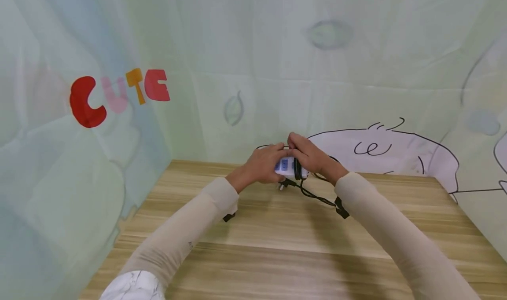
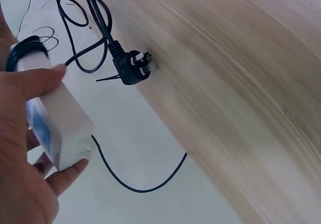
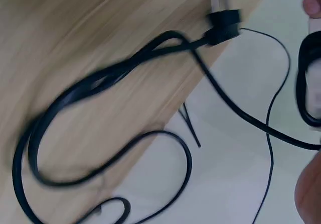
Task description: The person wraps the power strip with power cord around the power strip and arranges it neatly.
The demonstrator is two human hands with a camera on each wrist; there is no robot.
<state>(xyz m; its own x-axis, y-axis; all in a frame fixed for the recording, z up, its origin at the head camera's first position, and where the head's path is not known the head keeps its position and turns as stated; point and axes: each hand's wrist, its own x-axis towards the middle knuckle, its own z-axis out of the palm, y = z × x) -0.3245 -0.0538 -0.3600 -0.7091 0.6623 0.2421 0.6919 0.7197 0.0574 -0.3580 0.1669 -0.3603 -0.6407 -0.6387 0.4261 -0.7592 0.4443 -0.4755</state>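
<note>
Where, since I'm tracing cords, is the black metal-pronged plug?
In the head view, the black plug is right of centre, just below the white power strip near the left hand.

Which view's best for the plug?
Left wrist: the plug is sharpest there, metal prongs distinct. Right wrist shows it blurred, near the top; head shows it tiny, below the power strip.

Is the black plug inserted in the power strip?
No, the left wrist view shows the black plug apart from the power strip, its metal prongs bare.
</note>
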